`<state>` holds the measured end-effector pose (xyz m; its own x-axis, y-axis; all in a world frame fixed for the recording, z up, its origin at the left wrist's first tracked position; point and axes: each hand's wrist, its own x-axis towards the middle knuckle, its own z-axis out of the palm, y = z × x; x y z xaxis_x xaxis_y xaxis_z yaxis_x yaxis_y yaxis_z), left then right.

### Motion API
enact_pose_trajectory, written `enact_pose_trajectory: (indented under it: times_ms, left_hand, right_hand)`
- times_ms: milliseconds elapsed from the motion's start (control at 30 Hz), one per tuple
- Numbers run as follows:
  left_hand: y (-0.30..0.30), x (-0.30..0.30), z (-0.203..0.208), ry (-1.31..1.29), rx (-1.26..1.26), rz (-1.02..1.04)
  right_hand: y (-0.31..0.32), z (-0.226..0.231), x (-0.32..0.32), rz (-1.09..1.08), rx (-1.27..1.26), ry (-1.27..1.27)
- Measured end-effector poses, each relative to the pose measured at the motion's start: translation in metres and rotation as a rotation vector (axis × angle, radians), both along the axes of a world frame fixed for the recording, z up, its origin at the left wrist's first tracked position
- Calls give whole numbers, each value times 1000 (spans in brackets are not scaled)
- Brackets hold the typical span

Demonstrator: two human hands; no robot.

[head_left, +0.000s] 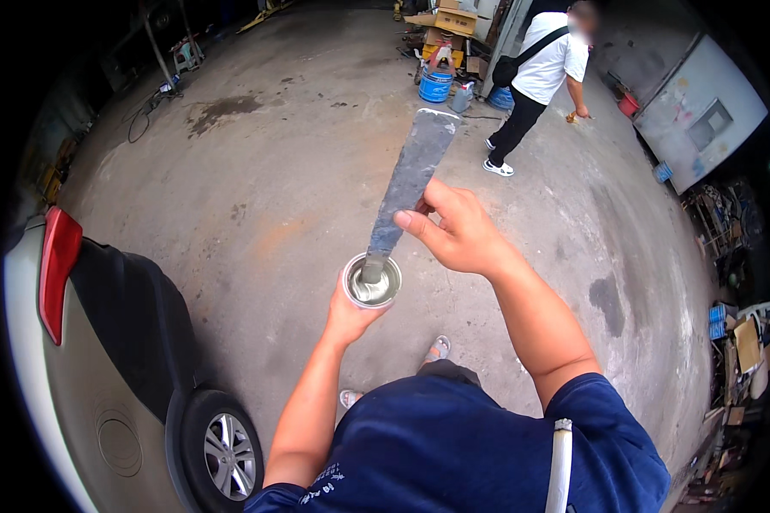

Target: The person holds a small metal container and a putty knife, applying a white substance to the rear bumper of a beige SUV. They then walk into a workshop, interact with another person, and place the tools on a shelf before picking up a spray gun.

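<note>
Head view: pale liquid [365,291] could spill onto the floor [299,197] if your left hand [355,315] tips the cup [396,289], or drip if the grey strip [412,175] slips. Your left hand grips the cup, its fingers mostly hidden; up and right, your right hand [460,229] pinches the strip, its lower end inside the cup.
</note>
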<state>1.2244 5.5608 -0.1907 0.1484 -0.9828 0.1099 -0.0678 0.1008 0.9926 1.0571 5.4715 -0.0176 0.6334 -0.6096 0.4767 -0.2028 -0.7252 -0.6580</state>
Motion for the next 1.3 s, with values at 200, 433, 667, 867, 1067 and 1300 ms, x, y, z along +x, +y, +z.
enact_pose_trajectory:
  times_ms: [200,433,667,867,1067,1300]
  left_hand:
    - [-89,-107,-7,-35,-83,-18]
    - [-177,-232,-5,-74,-88,-140]
    - [-260,-371,-5,-100,-109,-489]
    - [-341,-453,-45,110,-95,-701]
    - [-433,-564,-61,166,-116,-1034]
    - [-535,-645,-39,117,-167,-1187]
  right_hand:
    - [-36,-33,-115,-342,-56,-126]
    - [-105,-11,-231,-491,-224,-189]
    - [-123,-25,-365,-858,-210,-154]
    - [-180,-29,-429,-1052,-266,-151]
    - [-221,-26,-503,-1373,-279,-119]
    - [-294,-12,-571,-1549,-328,-188]
